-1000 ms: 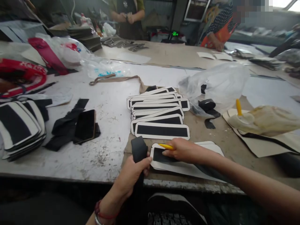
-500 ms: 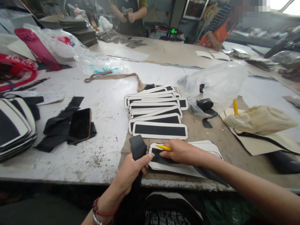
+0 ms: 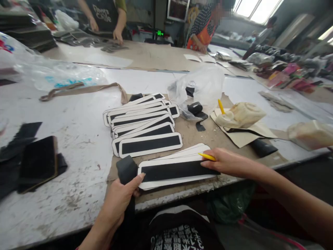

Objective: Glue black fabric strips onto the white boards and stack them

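In front of me a black strip (image 3: 174, 170) lies lengthwise along a white rounded panel (image 3: 161, 184), which rests on a few similar panels fanned out at the right. My left hand (image 3: 119, 196) is closed around a bundle of black strips (image 3: 127, 170). Its thumb presses on the left end of the laid strip. At the strip's right end is my right hand (image 3: 225, 162), pinching a thin yellow stick (image 3: 207, 156), its fingers touching the strip. Just behind, several white panels with black strips (image 3: 151, 144) are piled overlapping.
To the left a phone (image 3: 39, 163) lies on black fabric pieces. Behind the pile are a clear plastic bag (image 3: 205, 83) and a tan strap (image 3: 88, 88). On the right stands a cut-open plastic container (image 3: 244, 114) with another yellow stick (image 3: 221, 106). Two people work across the table.
My right hand has slid rightward along the panel, and the black strip now lies stretched out flat along it. My left thumb stays at the left end. The view has turned right.
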Available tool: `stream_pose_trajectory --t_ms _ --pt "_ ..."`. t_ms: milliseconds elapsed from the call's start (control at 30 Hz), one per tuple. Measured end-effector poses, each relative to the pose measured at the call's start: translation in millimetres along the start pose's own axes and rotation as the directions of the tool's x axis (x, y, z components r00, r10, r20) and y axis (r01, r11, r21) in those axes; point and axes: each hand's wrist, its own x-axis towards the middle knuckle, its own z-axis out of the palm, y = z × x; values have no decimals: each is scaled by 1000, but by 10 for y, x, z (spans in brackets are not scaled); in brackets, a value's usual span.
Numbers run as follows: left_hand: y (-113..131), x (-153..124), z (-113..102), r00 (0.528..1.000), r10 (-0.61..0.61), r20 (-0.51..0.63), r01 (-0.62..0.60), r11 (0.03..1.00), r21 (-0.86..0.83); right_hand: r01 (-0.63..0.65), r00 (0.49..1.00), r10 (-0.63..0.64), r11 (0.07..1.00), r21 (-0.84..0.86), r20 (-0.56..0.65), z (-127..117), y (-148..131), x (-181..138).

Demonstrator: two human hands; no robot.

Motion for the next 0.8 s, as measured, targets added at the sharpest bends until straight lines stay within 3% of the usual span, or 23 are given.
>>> stream_pose_trajectory --t_ms 267,800 --pt "34 -42 61 999 27 -19 -27 1000 8 -217 964 197 971 -97 -178 241 93 24" --pt "100 -113 121 999 -13 -53 16 998 57 -225 972 209 960 -168 -110 98 170 285"
